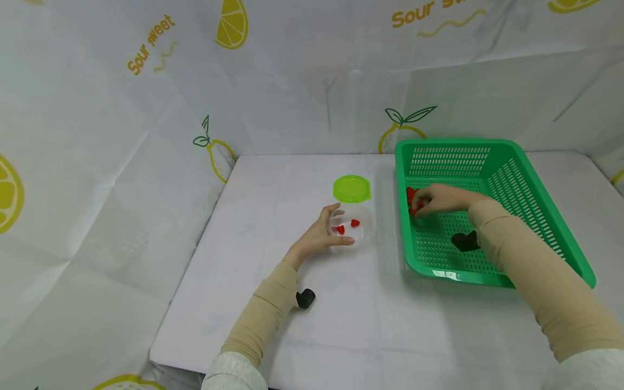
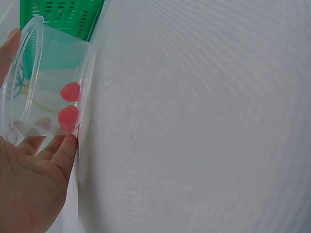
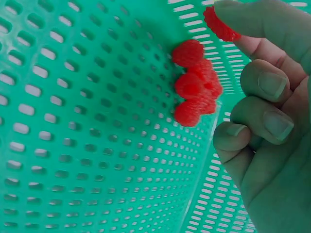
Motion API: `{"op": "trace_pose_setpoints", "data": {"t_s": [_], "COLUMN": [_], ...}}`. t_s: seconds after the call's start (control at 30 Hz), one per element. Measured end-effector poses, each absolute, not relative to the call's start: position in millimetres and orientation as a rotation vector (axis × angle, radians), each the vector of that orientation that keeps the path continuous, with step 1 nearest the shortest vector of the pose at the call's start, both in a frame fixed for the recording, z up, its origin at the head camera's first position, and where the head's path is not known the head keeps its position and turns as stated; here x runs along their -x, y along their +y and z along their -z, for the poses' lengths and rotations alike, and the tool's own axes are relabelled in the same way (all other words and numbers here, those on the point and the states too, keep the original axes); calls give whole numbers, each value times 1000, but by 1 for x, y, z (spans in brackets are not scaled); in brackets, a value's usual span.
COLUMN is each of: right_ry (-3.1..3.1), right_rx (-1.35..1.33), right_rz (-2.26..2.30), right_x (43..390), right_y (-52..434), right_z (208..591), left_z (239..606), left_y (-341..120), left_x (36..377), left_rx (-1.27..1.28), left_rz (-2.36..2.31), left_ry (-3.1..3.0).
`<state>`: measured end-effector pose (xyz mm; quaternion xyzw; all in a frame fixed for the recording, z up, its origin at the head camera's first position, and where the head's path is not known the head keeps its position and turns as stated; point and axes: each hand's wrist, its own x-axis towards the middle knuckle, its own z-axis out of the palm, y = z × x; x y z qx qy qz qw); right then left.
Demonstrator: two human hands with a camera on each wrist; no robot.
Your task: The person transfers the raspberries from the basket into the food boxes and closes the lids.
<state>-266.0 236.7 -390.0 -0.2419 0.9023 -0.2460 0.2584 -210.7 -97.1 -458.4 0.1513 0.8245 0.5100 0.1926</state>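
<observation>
A clear plastic tub (image 1: 365, 226) stands on the table with two red raspberries (image 2: 69, 91) at its bottom. My left hand (image 1: 319, 234) holds the tub from its left side, thumb and fingers curved round the wall. Inside the green basket (image 1: 492, 142), my right hand (image 1: 446, 199) pinches one raspberry (image 3: 219, 24) between thumb and index finger; its other fingers are curled. Below that berry, in the right wrist view, several more raspberries (image 3: 189, 85) lie clustered on the basket floor by the wall.
A light green lid (image 1: 352, 189) lies flat just behind the tub. The basket stands to the right on the white-covered table (image 1: 336, 330). A lemon-print sheet (image 1: 302, 81) hangs behind the table and at the left. Black wrist devices (image 1: 306, 298) sit under both forearms.
</observation>
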Motion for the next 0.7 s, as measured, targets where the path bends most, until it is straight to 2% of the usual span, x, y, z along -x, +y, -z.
{"op": "trace_pose_setpoints", "data": {"t_s": [0.7], "right_ry": [2472], "right_rx": [455], "right_rz": [822], "right_x": [262], "right_y": [248], "right_z": [350], "left_z": [459], "left_y": [-97], "left_x": [211], "left_rx": [-425], "left_rz": [-1429], "left_ry": [2323]}}
